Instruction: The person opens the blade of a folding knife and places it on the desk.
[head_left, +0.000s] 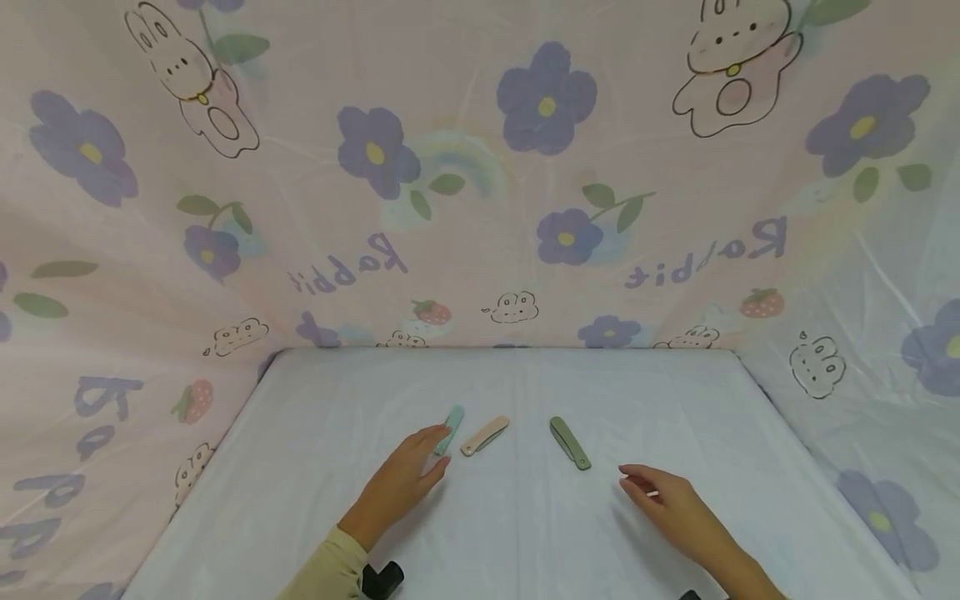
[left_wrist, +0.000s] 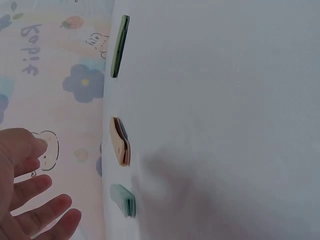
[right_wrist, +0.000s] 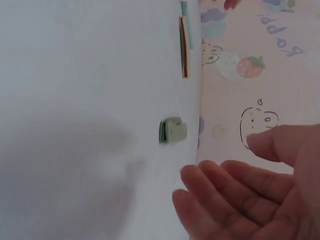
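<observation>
Three small slim oblong pieces lie in a row on the white table: a mint one, a beige one and an olive green one. My left hand lies low over the table with its fingers straight. Its fingertips reach the near end of the mint piece, and contact is unclear. In the left wrist view the left hand is spread, apart from the mint piece, beige piece and green piece. My right hand is relaxed and holds nothing, right of the green piece.
Pink cloth printed with rabbits and purple flowers hangs round the table at the back and both sides. A black wrist mount shows under the left sleeve. A bare white surface stretches in front of and behind the three pieces.
</observation>
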